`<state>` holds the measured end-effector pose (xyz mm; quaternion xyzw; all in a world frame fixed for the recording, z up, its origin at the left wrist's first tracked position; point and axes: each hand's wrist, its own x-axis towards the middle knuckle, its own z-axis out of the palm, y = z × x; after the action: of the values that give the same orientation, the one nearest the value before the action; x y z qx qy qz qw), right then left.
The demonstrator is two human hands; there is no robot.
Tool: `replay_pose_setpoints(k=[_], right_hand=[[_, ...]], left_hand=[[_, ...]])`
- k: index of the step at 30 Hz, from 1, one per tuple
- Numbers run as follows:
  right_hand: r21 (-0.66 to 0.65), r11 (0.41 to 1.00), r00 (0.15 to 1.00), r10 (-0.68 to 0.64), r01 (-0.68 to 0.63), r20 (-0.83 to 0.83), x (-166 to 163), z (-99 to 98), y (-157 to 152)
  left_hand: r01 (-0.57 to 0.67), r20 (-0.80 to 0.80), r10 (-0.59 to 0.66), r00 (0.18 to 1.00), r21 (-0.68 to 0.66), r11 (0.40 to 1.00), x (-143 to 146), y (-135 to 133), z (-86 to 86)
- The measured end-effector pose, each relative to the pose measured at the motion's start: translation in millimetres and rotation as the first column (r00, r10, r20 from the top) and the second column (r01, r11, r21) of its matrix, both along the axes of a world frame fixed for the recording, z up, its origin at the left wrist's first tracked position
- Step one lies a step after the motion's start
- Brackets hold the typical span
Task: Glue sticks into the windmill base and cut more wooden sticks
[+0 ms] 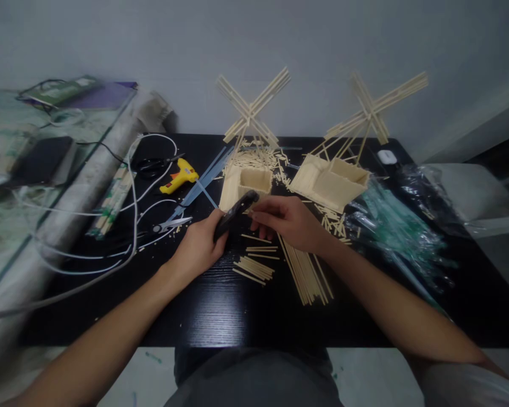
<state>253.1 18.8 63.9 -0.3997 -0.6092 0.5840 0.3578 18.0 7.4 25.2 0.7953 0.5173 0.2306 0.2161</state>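
Forearms over table; left hand: grip round black tool; right hand: grip pinched narrow, contents unclear.

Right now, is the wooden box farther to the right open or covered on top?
Open: no lid covers the wooden box, and its inner wall shows.

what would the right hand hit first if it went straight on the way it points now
Probably the black tool held in the left hand: the right hand points across toward it, though this single view leaves their relative depth unclear.
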Motion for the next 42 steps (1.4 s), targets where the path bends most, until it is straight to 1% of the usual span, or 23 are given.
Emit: replay_pose_setpoints(k=[5, 8, 12, 14, 15, 18, 20, 21, 24, 28, 32, 37, 42], right_hand=[[-0.007, 1.000, 1.000, 0.002, -0.002, 0.006, 0.8, 0.3, -0.2], [-0.004, 1.000, 1.000, 0.002, -0.002, 0.011, 1.0, -0.3, 0.0], [-0.004, 1.000, 1.000, 0.021, -0.021, 0.015, 1.0, -0.1, 0.3], [0.001, 0.999, 0.999, 0.033, -0.033, 0.007, 1.1, 0.3, 0.1], [0.000, 0.999, 0.999, 0.038, -0.038, 0.001, 1.3, 0.5, 0.0], [-0.011, 0.999, 0.999, 0.049, -0.049, -0.012, 2.1, 0.7, -0.2], [-0.022, 0.998, 0.998, 0.053, -0.054, -0.021, 2.4, 0.9, -0.4], [-0.027, 0.998, 0.998, 0.054, -0.054, -0.025, 2.4, 1.1, -0.5], [-0.031, 0.998, 0.998, 0.055, -0.056, -0.031, 1.8, 1.6, -0.7], [-0.017, 0.999, 0.998, 0.042, -0.043, -0.040, 0.9, 1.1, -0.4], [-0.001, 1.000, 0.998, 0.026, -0.027, -0.049, 0.8, 0.6, -0.6], [-0.011, 1.000, 0.999, 0.011, -0.012, -0.047, 0.5, 2.3, -1.9], [-0.027, 1.000, 0.998, -0.005, 0.003, -0.060, -1.0, 3.2, -2.8]], left_hand=[[-0.016, 0.003, 0.016, 1.000, -0.012, 1.000, 1.3, -0.1, -0.1], [-0.022, 0.010, 0.022, 1.000, -0.042, 0.999, 2.9, 0.3, 1.7], [-0.027, 0.088, 0.035, 0.996, -0.098, 0.995, 4.3, 1.6, 3.0], [-0.028, 0.176, 0.057, 0.983, -0.166, 0.986, 4.0, 2.9, 1.2], [-0.019, 0.237, 0.074, 0.969, -0.226, 0.974, 3.6, 3.7, -0.1], [0.057, 0.409, 0.141, 0.902, -0.434, 0.899, 2.9, 5.4, -4.0], [0.097, 0.461, 0.173, 0.870, -0.505, 0.858, 3.2, 5.5, -4.8], [0.103, 0.467, 0.179, 0.866, -0.516, 0.850, 3.5, 5.1, -4.7], [0.080, 0.438, 0.166, 0.884, -0.490, 0.868, 4.1, 3.8, -3.7], [0.023, 0.379, 0.140, 0.915, -0.395, 0.919, 3.0, 3.5, -4.1], [-0.005, 0.346, 0.124, 0.930, -0.326, 0.945, 2.7, 4.0, -2.1], [-0.002, 0.223, 0.039, 0.974, -0.165, 0.986, 4.0, 2.0, 3.9], [-0.042, 0.108, 0.044, 0.993, -0.016, 0.999, 3.0, -1.1, 4.5]])
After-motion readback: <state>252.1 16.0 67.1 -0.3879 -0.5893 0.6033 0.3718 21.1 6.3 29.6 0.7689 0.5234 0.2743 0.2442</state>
